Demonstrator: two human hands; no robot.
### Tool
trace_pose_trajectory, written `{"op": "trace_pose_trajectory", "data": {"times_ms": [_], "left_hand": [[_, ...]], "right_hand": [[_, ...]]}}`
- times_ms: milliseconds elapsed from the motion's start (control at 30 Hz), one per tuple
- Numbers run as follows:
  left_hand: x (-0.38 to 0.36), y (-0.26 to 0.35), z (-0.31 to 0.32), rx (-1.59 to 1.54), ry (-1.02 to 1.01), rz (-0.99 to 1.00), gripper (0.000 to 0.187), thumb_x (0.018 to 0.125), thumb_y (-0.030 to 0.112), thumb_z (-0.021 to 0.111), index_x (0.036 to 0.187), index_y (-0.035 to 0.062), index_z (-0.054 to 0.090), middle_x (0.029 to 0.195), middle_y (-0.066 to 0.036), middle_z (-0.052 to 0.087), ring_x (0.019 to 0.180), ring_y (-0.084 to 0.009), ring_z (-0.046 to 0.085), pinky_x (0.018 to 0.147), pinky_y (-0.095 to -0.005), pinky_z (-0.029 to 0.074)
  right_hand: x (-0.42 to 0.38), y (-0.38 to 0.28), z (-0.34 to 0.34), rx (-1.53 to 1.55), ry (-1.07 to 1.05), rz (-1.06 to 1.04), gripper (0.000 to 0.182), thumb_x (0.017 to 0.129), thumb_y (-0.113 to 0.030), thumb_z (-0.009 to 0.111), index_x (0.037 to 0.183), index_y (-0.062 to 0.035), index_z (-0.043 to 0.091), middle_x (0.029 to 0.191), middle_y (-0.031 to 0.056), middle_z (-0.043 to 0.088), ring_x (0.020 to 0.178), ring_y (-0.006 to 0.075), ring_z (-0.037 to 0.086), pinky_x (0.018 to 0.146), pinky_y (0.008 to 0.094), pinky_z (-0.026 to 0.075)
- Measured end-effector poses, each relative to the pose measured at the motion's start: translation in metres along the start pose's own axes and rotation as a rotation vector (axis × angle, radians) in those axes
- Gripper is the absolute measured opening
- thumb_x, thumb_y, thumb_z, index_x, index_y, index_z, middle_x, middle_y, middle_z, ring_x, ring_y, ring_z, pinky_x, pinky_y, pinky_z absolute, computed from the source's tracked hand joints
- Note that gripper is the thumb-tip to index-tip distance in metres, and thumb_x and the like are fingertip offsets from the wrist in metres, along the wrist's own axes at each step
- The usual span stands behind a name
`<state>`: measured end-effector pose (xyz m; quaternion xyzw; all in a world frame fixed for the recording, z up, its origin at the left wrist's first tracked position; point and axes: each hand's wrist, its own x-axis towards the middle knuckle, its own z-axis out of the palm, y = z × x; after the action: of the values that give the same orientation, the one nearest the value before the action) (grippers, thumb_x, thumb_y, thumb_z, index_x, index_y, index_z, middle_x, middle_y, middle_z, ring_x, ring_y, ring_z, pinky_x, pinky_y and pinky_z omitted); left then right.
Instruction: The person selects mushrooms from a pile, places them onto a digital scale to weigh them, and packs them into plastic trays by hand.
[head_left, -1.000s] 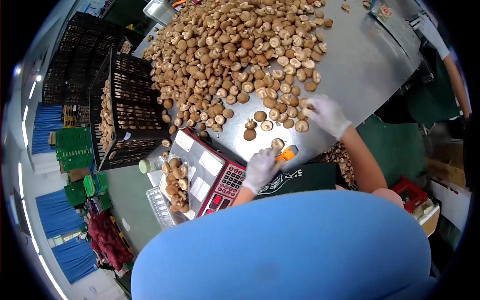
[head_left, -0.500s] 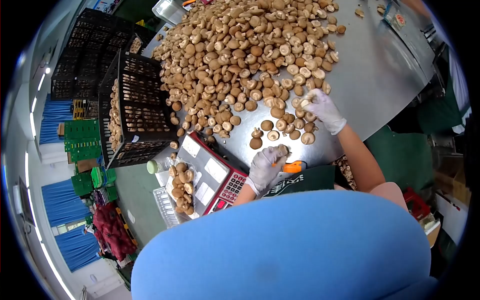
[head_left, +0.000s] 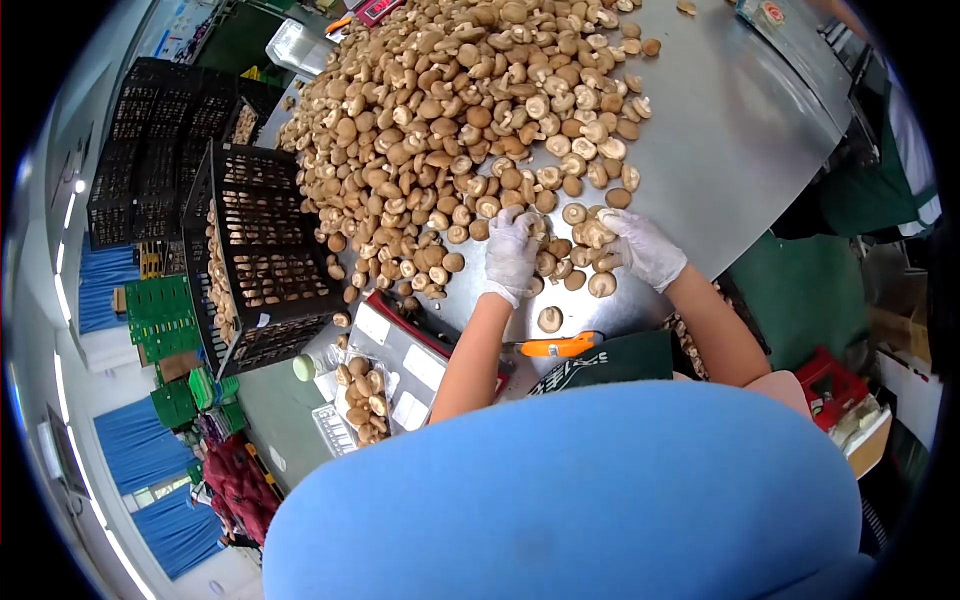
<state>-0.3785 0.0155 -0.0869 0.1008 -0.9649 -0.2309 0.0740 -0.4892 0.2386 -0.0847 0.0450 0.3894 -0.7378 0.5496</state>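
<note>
My left hand, in a thin white glove, reaches to the near edge of a heap of shiitake mushrooms. Its fingers curl round a shiitake mushroom, partly hidden by them. My right hand, gloved too, is closed at the fingertips on a pale shiitake mushroom among several loose ones. Between the hands lie more mushrooms, some stem up, some cap up. A single mushroom rests apart, closer to my body. Beside it, at the table's near edge, is an orange tool whose kind I cannot make out.
Left of my arm stands a scale with a clear tray of mushrooms. A black crate holding mushrooms is tilted beside the heap. The metal table extends right, where another person stands. A blue surface fills the foreground.
My left hand has moved forward from near the orange tool to the mushrooms by the heap. My right hand has come slightly down among the loose mushrooms. The view has shifted a little.
</note>
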Motion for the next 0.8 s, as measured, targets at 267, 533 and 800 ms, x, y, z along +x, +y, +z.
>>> {"op": "trace_pose_trajectory", "data": {"times_ms": [267, 533, 800], "left_hand": [[-0.053, 0.004, -0.035, -1.757, -0.109, -0.492, 0.04, 0.103, 0.032, 0.055, 0.126, 0.0002, 0.055, 0.112, -0.017, 0.067, 0.091, -0.0262, 0.069, 0.079, -0.0376, 0.058], [-0.09, 0.013, -0.046, -1.895, 0.139, -0.575, 0.049, 0.102, 0.037, 0.054, 0.133, -0.0009, 0.048, 0.111, -0.019, 0.065, 0.094, -0.0299, 0.07, 0.085, -0.04, 0.06], [-0.123, 0.03, -0.044, -1.294, 0.02, -0.712, 0.025, 0.095, 0.021, 0.068, 0.113, 0.005, 0.063, 0.086, 0.0, 0.06, 0.073, -0.0071, 0.055, 0.061, -0.0205, 0.043]], "right_hand": [[0.007, 0.005, 0.001, -0.07, 0.003, -0.043, 0.031, 0.104, -0.029, 0.049, 0.124, -0.0072, 0.056, 0.112, 0.0089, 0.067, 0.081, 0.0187, 0.071, 0.06, 0.0291, 0.06], [0.015, -0.012, 0.018, -0.31, -0.117, 0.006, 0.029, 0.102, -0.032, 0.051, 0.108, -0.0075, 0.065, 0.098, 0.0052, 0.067, 0.08, 0.0148, 0.067, 0.065, 0.0281, 0.053], [0.07, 0.032, 0.055, -1.806, 0.009, -0.826, 0.031, 0.088, -0.014, 0.065, 0.119, -0.0129, 0.066, 0.112, 0.0096, 0.064, 0.099, 0.0281, 0.065, 0.085, 0.0399, 0.053]]}}
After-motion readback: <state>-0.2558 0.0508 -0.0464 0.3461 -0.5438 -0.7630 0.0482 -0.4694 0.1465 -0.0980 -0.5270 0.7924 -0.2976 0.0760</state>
